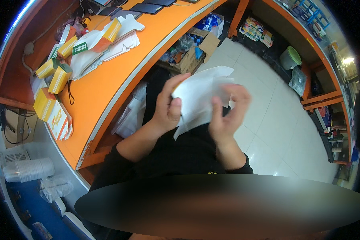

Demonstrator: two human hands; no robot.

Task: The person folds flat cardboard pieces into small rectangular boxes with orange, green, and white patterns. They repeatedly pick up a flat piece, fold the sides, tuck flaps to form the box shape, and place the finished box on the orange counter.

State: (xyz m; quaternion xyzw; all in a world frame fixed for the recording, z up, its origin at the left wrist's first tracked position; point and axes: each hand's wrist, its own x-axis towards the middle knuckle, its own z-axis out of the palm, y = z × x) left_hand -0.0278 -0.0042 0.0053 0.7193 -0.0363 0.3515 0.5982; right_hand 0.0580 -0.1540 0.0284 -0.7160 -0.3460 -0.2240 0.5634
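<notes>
In front of my body, my left hand [168,104] is closed on the left edge of a partly folded paperboard box [200,92], its thumb on the near side. Its plain white inside faces up, and the flaps stick out at odd angles. My right hand [230,112] is at the box's right edge, blurred by motion, with thumb and fingers apart. Whether it touches a flap I cannot tell. On the orange counter to the left lie flat white box blanks [122,46] in a stack, and several yellow, white and green folded boxes [61,79].
The orange counter [104,86] curves along my left, with dark phones [147,8] at its far end. Under it sits an open cardboard box [194,54] of mixed items. Stacked plastic tubs [30,170] stand lower left. A greenish bucket [290,58] stands by the right shelves.
</notes>
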